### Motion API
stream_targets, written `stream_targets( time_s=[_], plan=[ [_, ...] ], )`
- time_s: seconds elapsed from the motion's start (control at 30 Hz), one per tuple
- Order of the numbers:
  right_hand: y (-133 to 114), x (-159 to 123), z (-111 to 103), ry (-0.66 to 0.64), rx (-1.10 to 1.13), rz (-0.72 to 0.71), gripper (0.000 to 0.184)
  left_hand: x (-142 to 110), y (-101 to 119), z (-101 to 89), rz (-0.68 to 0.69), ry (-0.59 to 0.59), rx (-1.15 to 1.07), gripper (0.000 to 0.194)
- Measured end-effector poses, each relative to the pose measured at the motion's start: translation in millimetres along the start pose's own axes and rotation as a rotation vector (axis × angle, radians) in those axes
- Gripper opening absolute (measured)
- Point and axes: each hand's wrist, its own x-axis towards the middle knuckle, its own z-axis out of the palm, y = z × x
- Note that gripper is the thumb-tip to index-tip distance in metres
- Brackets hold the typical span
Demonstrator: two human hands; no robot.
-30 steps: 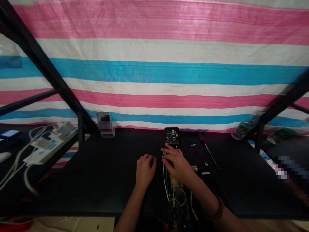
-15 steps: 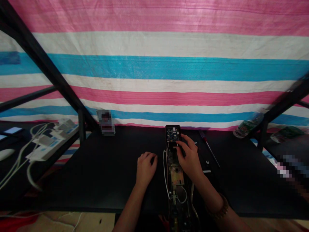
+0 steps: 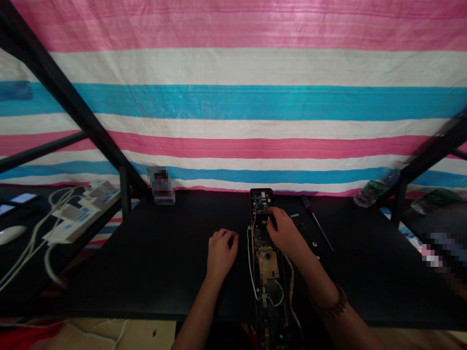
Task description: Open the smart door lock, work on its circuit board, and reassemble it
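Since a second ago, the right hand (image 3: 286, 236) has shifted from the left edge of the open housing (image 3: 260, 236) to its right side, by the circuit board (image 3: 261, 200). Its fingers are bent inward; whether they pinch anything, I cannot tell. Loosely curled, the left hand (image 3: 221, 255) rests with nothing visible in its grasp. Lying lengthwise on the black surface (image 3: 164, 257), the housing looks stiff and fairly heavy, its board and thin wires fragile; best gripped by the long edges.
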Motion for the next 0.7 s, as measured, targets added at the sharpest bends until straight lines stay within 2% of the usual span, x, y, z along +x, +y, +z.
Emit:
stream_targets(
  time_s=[0.1,0.2,0.43,0.57,0.7],
  plan=[
    [-1,-9,-2,-0.07,0.01,-0.011,0.055,0,-1,0.2,0.004,-0.005,0.005,0.022],
    [-4,-11,-6,-0.098,-0.028,0.02,0.059,1,0,0.5,0.008,-0.009,0.009,0.022],
    [-12,5,-6,-0.038,-0.184,0.118,0.04,0,1,0.1,0.007,0.002,-0.013,0.022],
    [-11,6,0,0.04,-0.182,0.1,0.029,0,0,0.7,0.007,0.01,-0.029,0.023],
    [-6,1,9,0.13,-0.095,0.049,0.026,0,-3,3.0,0.021,0.026,-0.05,0.02]
  ],
)
